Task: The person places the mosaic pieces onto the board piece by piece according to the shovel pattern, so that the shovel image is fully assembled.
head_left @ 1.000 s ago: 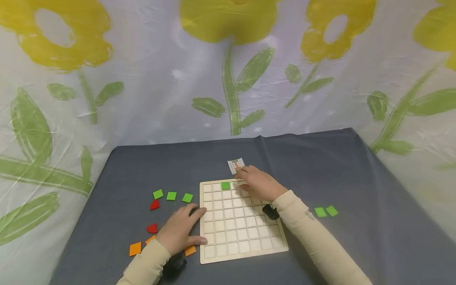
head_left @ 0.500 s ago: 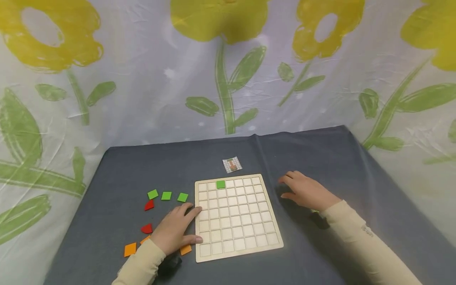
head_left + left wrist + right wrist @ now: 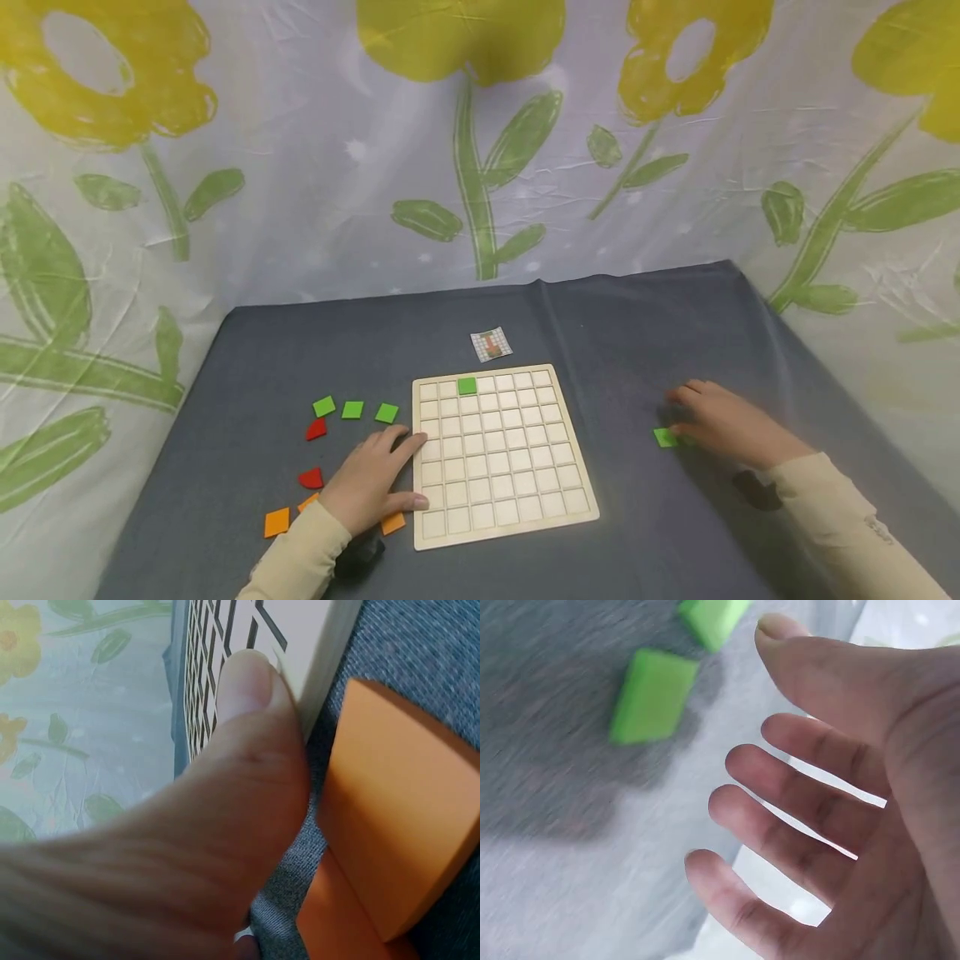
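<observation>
A pale wooden grid board (image 3: 487, 454) lies on the dark cloth, with one green square tile (image 3: 467, 386) in its far row. My left hand (image 3: 371, 479) rests at the board's left edge, thumb and fingertips spread along the rim. In the left wrist view the thumb lies on the grid, beside orange tiles (image 3: 405, 802). Over to the right, my right hand (image 3: 731, 425) hovers above two green tiles (image 3: 664, 437), partly covering one. The right wrist view shows its fingers apart and holding nothing, with a green tile (image 3: 654, 697) below the thumb side.
Left of the board lie several green tiles (image 3: 352, 410), two red pieces (image 3: 311, 477) and orange squares (image 3: 277, 522). A small printed pattern card (image 3: 491, 344) sits beyond the board's far edge. Behind the table hangs a flower-printed curtain (image 3: 315, 167).
My right hand has moved from over the board's far side rightward to the loose green tiles. The left hand stays at the board's edge. The view has shifted slightly.
</observation>
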Demonstrator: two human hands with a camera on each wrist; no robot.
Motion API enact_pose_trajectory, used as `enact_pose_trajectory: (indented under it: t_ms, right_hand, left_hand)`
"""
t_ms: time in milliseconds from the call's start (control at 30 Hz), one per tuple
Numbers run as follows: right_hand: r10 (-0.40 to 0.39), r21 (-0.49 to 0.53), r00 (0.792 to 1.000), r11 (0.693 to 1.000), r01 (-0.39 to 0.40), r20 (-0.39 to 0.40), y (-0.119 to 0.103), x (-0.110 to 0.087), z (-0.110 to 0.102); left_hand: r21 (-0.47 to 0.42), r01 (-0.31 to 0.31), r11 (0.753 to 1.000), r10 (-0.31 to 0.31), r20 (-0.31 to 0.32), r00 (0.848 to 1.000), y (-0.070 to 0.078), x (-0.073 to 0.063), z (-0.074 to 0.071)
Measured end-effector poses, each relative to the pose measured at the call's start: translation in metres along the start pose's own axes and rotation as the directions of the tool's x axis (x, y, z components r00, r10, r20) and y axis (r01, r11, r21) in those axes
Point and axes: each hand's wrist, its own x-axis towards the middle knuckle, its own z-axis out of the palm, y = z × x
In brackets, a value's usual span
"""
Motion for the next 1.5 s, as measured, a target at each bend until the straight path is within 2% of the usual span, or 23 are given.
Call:
enact_pose_trajectory:
  t_ms: [167,433,667,833,1033,1333,1500]
  right_hand:
    - [-0.020,0.028,1.000,0.999,0.021,-0.014,0.007,-0.011,0.000]
    - [0.009,0.104,0.998,0.994,-0.016,0.068,0.009,-0.021,0.005]
    - [0.011,0.084,0.999,0.996,-0.015,0.049,0.007,-0.023,0.007]
    - [0.011,0.082,0.999,0.997,-0.014,0.040,0.010,-0.024,0.009]
    - [-0.072,0.087,0.996,0.993,0.075,-0.045,0.013,-0.024,0.014]
    - [-0.179,0.063,0.973,0.980,0.189,-0.146,0.018,-0.020,0.021]
    - [-0.195,0.068,0.963,0.975,0.210,-0.186,0.019,-0.018,0.024]
  left_hand:
    - [0.008,0.016,1.000,-0.016,-0.001,1.000,0.001,-0.001,0.000]
    - [0.021,0.035,0.999,-0.035,0.012,0.999,0.001,-0.002,0.001]
    - [0.014,0.001,1.000,-0.001,-0.006,1.000,-0.001,-0.003,0.002]
    - [0.009,-0.007,1.000,0.007,0.003,1.000,-0.002,-0.001,0.002]
    - [0.023,-0.003,1.000,0.003,0.008,1.000,-0.003,0.000,0.002]
    - [0.033,-0.023,0.999,0.023,0.001,1.000,-0.002,0.001,0.001]
    - [0.027,-0.025,0.999,0.025,0.002,1.000,0.000,0.000,0.000]
